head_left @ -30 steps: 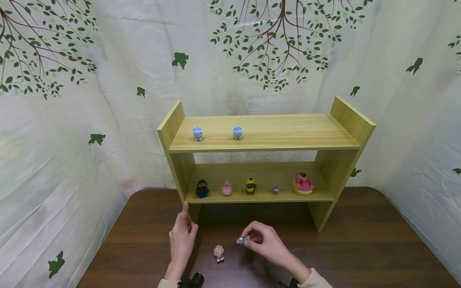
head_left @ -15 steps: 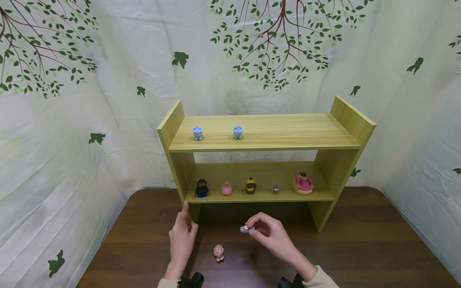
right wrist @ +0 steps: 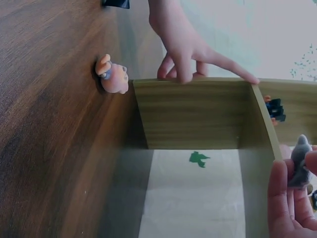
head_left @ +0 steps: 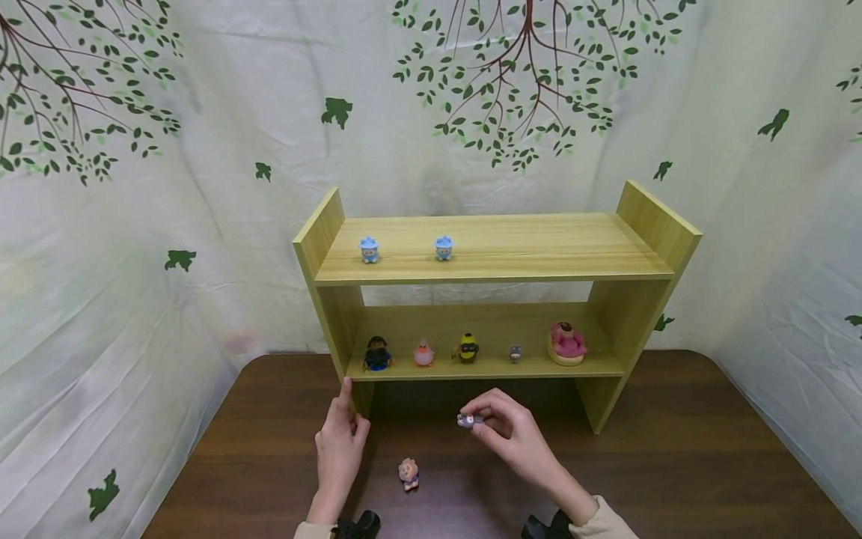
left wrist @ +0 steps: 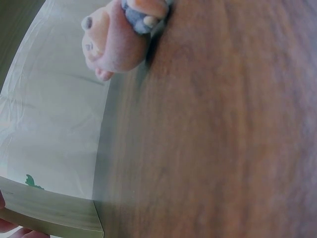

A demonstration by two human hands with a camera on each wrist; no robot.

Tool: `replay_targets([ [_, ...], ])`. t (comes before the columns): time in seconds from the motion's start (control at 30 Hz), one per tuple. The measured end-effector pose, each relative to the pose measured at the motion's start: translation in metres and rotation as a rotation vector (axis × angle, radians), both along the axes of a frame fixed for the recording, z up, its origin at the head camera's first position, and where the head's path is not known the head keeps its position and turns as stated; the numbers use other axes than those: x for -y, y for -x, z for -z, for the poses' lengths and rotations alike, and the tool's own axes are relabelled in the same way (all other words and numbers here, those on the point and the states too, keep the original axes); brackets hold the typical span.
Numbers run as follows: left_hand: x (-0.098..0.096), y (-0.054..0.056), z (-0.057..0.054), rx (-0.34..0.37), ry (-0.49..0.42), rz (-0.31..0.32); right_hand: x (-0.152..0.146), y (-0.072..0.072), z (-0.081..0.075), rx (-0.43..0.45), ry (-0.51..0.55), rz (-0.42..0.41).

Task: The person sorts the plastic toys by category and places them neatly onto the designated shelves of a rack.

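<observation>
My right hand (head_left: 509,438) pinches a small grey toy figure (head_left: 468,421) between thumb and fingertips, low in front of the shelf unit. In the right wrist view the grey figure (right wrist: 299,161) is partly hidden by the fingers. My left hand (head_left: 339,442) touches the left front corner of the wooden shelf unit (head_left: 491,374) with a straight index finger; its other fingers are bent by the side panel (right wrist: 198,104). Between the hands, a pinkish-orange toy figure (head_left: 408,474) lies on the table; it looms large as the pink figure (left wrist: 119,39) in the left wrist view.
Two blue-hatted figures (head_left: 443,248) stand on the top board. The lower board bears a dark-dressed doll (head_left: 378,354), a pink bird (head_left: 424,352), a yellow figure (head_left: 468,349), a tiny grey figure (head_left: 515,354) and a pink bear (head_left: 567,344). A leaf-printed curtain (head_left: 202,299) surrounds the table.
My right hand has moved up and slightly right, toward the shelf unit, with the grey figure in its fingers. The left hand has stayed at the shelf corner.
</observation>
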State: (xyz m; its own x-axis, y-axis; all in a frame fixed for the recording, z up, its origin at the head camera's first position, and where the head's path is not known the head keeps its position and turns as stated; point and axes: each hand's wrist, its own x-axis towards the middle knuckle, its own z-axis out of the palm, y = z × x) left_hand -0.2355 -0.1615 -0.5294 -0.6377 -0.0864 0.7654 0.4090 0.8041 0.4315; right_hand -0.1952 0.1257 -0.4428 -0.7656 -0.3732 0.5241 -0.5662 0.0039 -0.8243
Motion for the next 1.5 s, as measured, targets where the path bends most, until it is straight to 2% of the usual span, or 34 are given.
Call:
replay_targets([
  [0.23,0.001,-0.001,0.001,0.018,0.001,0.003,-0.003,0.001,-0.001,-0.031,-0.031,0.015],
  [0.57,0.001,-0.001,0.001,0.035,0.004,-0.002,-0.007,0.002,-0.011,-0.057,0.014,0.027],
  [0.83,0.0,-0.001,0.0,0.043,0.001,-0.001,-0.012,0.002,-0.019,0.004,0.079,0.017],
  [1.07,0.0,-0.001,0.0,0.034,-0.001,0.003,-0.016,0.002,-0.025,0.016,0.066,0.053],
  [1.37,0.001,-0.001,0.0,0.037,0.001,0.0,-0.02,-0.001,-0.044,-0.045,0.027,0.145],
  [1.5,0.0,-0.002,-0.001,0.05,-0.003,-0.005,-0.021,-0.001,-0.052,-0.081,0.043,0.131],
])
